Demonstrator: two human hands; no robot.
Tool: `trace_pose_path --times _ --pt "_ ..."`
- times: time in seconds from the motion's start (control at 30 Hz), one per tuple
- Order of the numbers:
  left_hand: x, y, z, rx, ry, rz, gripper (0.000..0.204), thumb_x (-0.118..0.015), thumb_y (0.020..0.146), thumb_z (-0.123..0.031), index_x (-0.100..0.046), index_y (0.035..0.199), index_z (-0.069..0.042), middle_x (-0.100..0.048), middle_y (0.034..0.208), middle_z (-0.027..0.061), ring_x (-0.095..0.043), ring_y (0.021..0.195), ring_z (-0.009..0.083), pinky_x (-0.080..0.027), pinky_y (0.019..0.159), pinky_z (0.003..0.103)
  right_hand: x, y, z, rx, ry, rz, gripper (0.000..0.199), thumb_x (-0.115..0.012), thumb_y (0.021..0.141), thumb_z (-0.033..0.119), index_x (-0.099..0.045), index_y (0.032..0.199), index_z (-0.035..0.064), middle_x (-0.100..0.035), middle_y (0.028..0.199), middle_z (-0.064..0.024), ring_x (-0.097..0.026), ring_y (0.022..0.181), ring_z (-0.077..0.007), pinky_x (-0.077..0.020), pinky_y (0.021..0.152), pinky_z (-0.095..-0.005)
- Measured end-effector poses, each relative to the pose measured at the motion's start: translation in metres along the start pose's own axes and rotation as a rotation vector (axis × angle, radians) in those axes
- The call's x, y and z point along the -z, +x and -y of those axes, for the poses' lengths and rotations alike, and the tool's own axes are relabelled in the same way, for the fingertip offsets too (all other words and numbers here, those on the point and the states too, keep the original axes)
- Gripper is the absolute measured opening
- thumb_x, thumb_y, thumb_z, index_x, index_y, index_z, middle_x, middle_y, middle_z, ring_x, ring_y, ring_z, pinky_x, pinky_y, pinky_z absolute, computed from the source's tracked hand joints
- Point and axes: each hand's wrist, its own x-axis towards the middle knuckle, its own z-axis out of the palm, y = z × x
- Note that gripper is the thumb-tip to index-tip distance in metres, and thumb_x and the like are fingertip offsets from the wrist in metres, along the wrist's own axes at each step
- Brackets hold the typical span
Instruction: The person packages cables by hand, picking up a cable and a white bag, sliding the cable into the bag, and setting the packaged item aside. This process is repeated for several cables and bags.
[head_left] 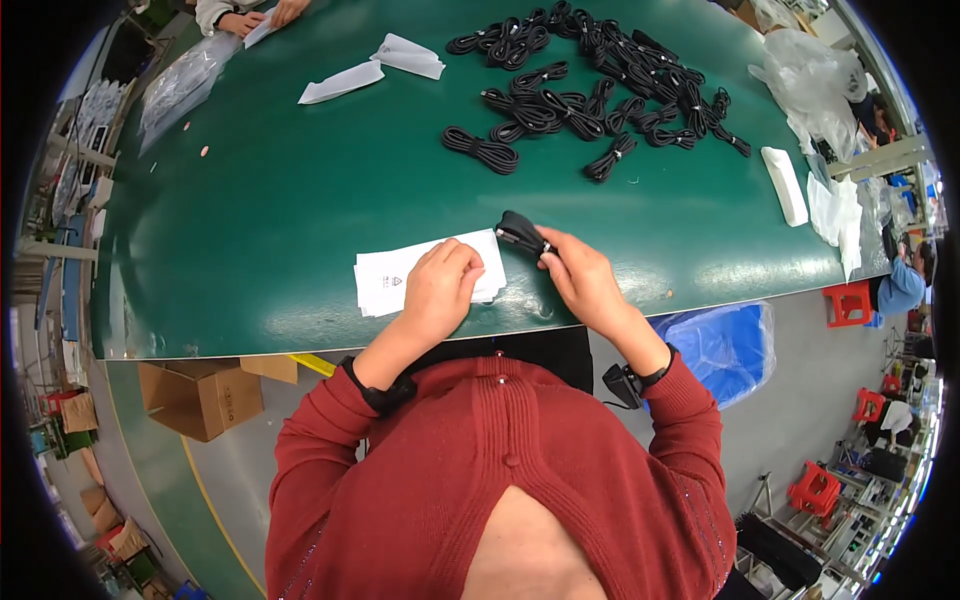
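Note:
My right hand (582,282) grips a coiled black cable (522,232), held just above the table beside the right end of a stack of flat white paper sleeves (385,280). The stack lies near the table's front edge, with small dark print on top. Over its right half rests my left hand (442,285), the fingers curled and pressed together. Whether a sleeve is pinched between them is hidden. Farther off, to the right of centre, lies a large spread of similar coiled cables (580,110), each bundle tied.
Two loose white sleeves (345,82) lie at the far left, near another person's hands (240,24) and a clear plastic bag (185,85). More plastic (815,80) and a white roll (784,187) sit at the right. Below the edge stand a blue bin (715,350) and a cardboard box (205,398).

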Motion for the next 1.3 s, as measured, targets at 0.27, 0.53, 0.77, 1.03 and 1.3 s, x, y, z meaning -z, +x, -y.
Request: trace_pose_path --times 0.27,0.53,0.77,1.03,1.3 --pt "0.008 0.003 0.001 0.293 -0.288 0.002 0.007 -0.064 0.086 0.003 -0.057 0.089 0.001 -0.058 0.084 0.0078 -0.054 0.069 0.0148 -0.046 0.065 0.027 0.011 -0.007 0.018 0.280 -0.388 0.150 0.037 -0.064 0.089 0.007 -0.057 0.124 0.0009 -0.063 0.087 -0.0149 -0.064 0.076 -0.0297 -0.0525 0.067 -0.0362" --pt "0.019 0.012 -0.018 -0.276 -0.064 -0.007 0.011 -0.065 0.082 0.004 -0.057 0.087 -0.001 -0.060 0.093 0.0076 -0.055 0.082 0.0195 -0.046 0.073 0.032 -0.003 -0.001 0.003 -0.212 0.333 0.324 0.037 -0.067 0.089 0.007 -0.058 0.124 0.0029 -0.060 0.091 -0.0084 -0.063 0.078 -0.0225 -0.0518 0.073 -0.0301" --pt "0.033 0.033 -0.023 -0.119 -0.143 -0.058 0.012 -0.066 0.082 0.002 -0.056 0.086 -0.002 -0.059 0.094 0.0076 -0.055 0.084 0.0222 -0.046 0.074 0.033 -0.016 0.020 0.015 0.144 0.344 0.055 0.033 -0.068 0.089 0.007 -0.059 0.120 0.0031 -0.057 0.104 -0.0075 -0.060 0.086 -0.0143 -0.0494 0.076 -0.0257" --pt "0.116 0.112 0.039 0.289 -0.967 -0.182 0.017 -0.063 0.095 -0.014 -0.060 0.104 0.001 -0.058 0.094 0.0021 -0.056 0.076 0.0103 -0.046 0.065 0.024 -0.009 0.101 -0.007 0.206 0.007 -0.109 0.036 -0.069 0.087 0.011 -0.058 0.119 0.0019 -0.056 0.108 -0.0124 -0.060 0.089 -0.0243 -0.0513 0.077 -0.0325" --pt "0.067 0.059 -0.007 0.069 -0.080 0.058 0.021 -0.071 0.083 -0.007 -0.064 0.103 -0.003 -0.060 0.094 0.0043 -0.059 0.082 0.0148 -0.048 0.070 0.028 -0.032 0.117 -0.066 0.317 -0.533 -0.093 0.029 -0.066 0.086 0.011 -0.062 0.115 0.0040 -0.061 0.092 -0.0122 -0.062 0.078 -0.0291 -0.0510 0.067 -0.0369"
